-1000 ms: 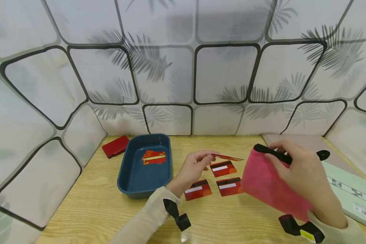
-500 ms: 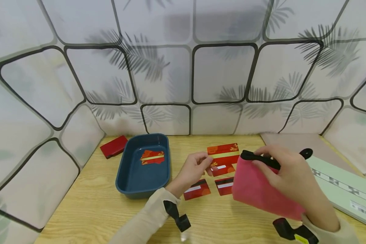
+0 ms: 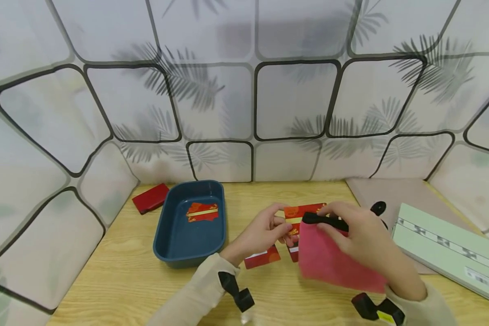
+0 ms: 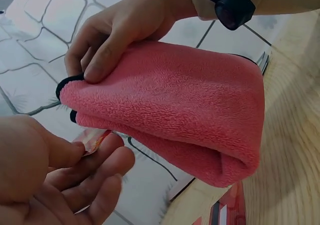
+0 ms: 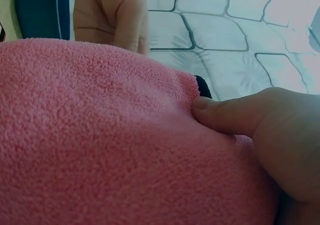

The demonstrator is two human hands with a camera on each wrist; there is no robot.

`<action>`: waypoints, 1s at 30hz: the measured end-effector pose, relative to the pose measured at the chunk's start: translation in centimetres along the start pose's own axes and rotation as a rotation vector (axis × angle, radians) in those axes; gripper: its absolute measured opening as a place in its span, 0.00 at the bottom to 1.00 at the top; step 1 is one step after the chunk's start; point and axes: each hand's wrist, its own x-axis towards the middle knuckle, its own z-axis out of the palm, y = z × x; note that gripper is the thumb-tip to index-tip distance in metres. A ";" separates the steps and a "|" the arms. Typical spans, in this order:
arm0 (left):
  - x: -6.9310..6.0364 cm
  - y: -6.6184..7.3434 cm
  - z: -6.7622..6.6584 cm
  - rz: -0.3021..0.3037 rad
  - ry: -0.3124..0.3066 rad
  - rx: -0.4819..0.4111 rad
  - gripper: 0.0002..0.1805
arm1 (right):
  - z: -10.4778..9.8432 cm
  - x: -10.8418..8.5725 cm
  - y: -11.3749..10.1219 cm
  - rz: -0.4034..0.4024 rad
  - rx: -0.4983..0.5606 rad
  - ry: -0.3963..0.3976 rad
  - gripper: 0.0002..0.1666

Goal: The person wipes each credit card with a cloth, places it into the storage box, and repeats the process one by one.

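While tray holds cards, left hand pinching single card, right hand pinching cloth

Open wooden tabletop runs between the blue tray and the left hand, and more between the cream sleeves. The tray's raised rim stands left; a patterned wall bounds the back. The right hand's pink towel screens part of a red card.

At bottom centre of the head view, my left sleeve is cream, my left camera black and blocky. At lower right, my cream right sleeve adjoins my black right camera, yellow-labelled.
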 end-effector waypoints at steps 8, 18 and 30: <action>0.0 0.0 -0.5 0.060 -0.146 0.043 0.17 | 1.3 0.2 0.2 -0.017 0.040 -0.036 0.17; 0.1 -0.3 -0.5 0.160 -0.197 0.163 0.17 | 1.8 -0.1 0.1 -0.008 0.026 -0.004 0.18; 0.1 -0.2 -0.7 0.176 -0.260 0.088 0.16 | 2.2 -0.1 0.3 0.001 0.008 0.029 0.17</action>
